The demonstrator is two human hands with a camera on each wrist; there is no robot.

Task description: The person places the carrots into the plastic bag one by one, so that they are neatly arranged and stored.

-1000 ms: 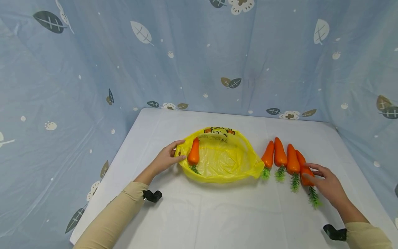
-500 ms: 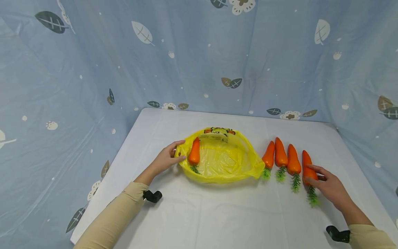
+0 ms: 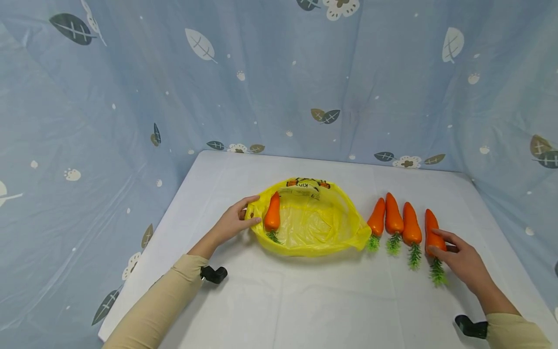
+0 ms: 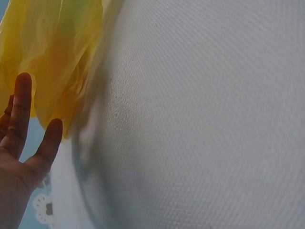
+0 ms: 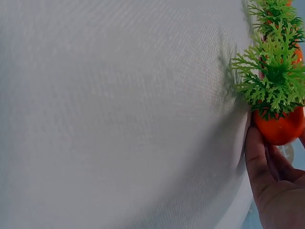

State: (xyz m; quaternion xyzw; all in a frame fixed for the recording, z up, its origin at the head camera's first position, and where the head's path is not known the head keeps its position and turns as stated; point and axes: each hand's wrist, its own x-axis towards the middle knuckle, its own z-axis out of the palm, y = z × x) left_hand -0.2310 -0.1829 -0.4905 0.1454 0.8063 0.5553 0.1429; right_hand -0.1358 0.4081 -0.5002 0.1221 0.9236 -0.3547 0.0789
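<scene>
Twelve o'clock is the blue curtain point(image 3: 270, 87), printed with leaves; below it I observe a white table cover point(image 3: 244, 300) of fine woven grain; the left hand point(image 3: 233, 224) lies spread, straight thumb and fingers touching the rim of a yellow bag point(image 3: 316, 247) at its nine o'clock; the bag is thin, crinkled, translucent plastic, its mouth a wide oval, printed at twelve; inside it, toward nine, lies one carrot point(image 3: 272, 213), smooth and tapered, tip toward twelve; at the bag's three o'clock, three more carrots point(image 3: 394, 218) lie in a row, glossy, with frilly green tops; just past them, toward four o'clock, the right hand point(image 3: 464, 259) grips a fifth carrot point(image 3: 431, 223) between thumb and fingers, its feathery leaves toward six.
</scene>
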